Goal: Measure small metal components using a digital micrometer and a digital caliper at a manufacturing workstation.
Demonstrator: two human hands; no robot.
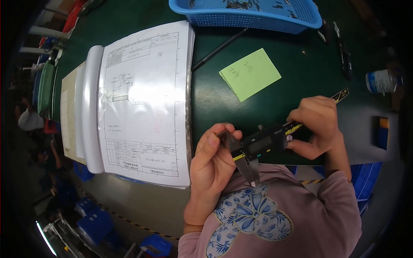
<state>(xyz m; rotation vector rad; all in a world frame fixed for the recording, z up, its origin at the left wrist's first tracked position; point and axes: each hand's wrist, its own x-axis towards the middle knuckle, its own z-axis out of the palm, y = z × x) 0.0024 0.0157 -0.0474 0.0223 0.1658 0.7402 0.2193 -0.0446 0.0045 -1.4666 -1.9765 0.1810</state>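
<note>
A drawing binder (142, 103) lies left of the notepad (250, 74), a basket (245, 17) behind both.

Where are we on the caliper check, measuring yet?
Set up: drawing binder lies open, green notepad already carries some writing. In hand: right hand grips the digital caliper, left hand pinches something small at its jaws; the part is too hidden to identify. Left: the blue basket holds more small pieces.

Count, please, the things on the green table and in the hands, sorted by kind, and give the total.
Digital caliper, held by left hand and right hand: 1
Stack of drawing sheets: 1
Green note pad: 1
Blue basket: 1
Black pen: 1
White and blue jar: 1
Total: 6
</note>
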